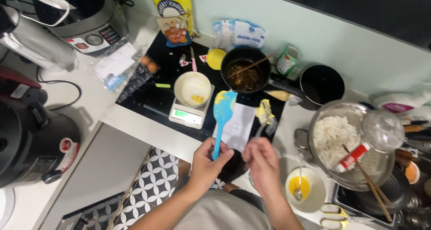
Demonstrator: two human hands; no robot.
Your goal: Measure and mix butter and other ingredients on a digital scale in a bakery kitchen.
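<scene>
Blue silicone spatula [223,111], yellow batter on blade, clamped in my left hand [207,162] over counter edge. My right hand [261,163] pinches metal fork [266,115] holding butter. White bowl [192,89] on scale [189,114] contains yellow lump.

White countertop [134,122], pale green wall [314,28], black-and-white patterned floor tiles [152,180], black cooktop [148,95]

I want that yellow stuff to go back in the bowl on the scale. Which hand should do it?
Probably the left hand. It holds the blue spatula, whose yellow-smeared blade already lies just right of the white bowl on the scale. The right hand holds a battered whisk farther away.
</scene>
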